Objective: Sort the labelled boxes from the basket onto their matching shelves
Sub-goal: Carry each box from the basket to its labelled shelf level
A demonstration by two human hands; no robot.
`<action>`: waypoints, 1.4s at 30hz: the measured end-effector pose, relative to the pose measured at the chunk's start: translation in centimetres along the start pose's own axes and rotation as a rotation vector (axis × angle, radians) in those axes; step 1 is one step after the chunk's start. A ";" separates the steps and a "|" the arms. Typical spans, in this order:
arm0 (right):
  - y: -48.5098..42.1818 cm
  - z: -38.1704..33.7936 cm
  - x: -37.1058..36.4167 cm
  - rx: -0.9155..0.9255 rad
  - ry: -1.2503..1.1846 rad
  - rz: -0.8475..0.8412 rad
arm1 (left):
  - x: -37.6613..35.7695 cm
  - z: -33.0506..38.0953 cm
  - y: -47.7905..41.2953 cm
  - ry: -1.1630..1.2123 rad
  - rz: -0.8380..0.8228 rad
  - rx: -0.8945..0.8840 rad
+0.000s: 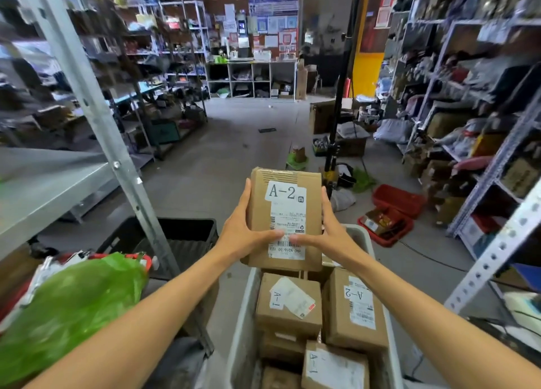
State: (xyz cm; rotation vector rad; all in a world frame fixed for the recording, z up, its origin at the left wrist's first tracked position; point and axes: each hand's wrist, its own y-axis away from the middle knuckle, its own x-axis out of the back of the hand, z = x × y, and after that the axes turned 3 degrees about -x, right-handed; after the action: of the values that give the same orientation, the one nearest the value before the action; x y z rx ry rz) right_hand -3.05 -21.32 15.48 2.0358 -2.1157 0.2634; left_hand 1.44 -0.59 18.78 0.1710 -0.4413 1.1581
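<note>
Cardboard box labelled A-2 (285, 219): held just above the far end of the grey basket (244, 315), label side up. Left hand (243, 233) grips its left edge and right hand (328, 230) its right edge, with the thumbs pressing on the shipping label.

Judgement: a stiff, taped carton, likely light, and small enough for a two-sided clamp. The tape and paper label look slick, so bare cardboard sides give the better hold.

Inside the basket: an A-1 box (288, 303) and a second A-2 box (355, 309). A grey metal shelf (44, 189) stands left of the basket.

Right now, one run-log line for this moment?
held: A-2 box | left hand: grips | right hand: grips | basket: A-1 boxes, second A-2 box
</note>
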 end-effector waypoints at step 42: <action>59.6 -6.0 -11.9 -0.229 0.089 0.937 | -12.9 11.0 40.6 0.205 -0.792 -0.452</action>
State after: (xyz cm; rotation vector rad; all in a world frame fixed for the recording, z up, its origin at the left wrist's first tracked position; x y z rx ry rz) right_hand -62.07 -5.97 18.52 0.7808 -2.7188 0.2093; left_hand -42.46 0.86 19.45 -0.1616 -0.3883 0.2773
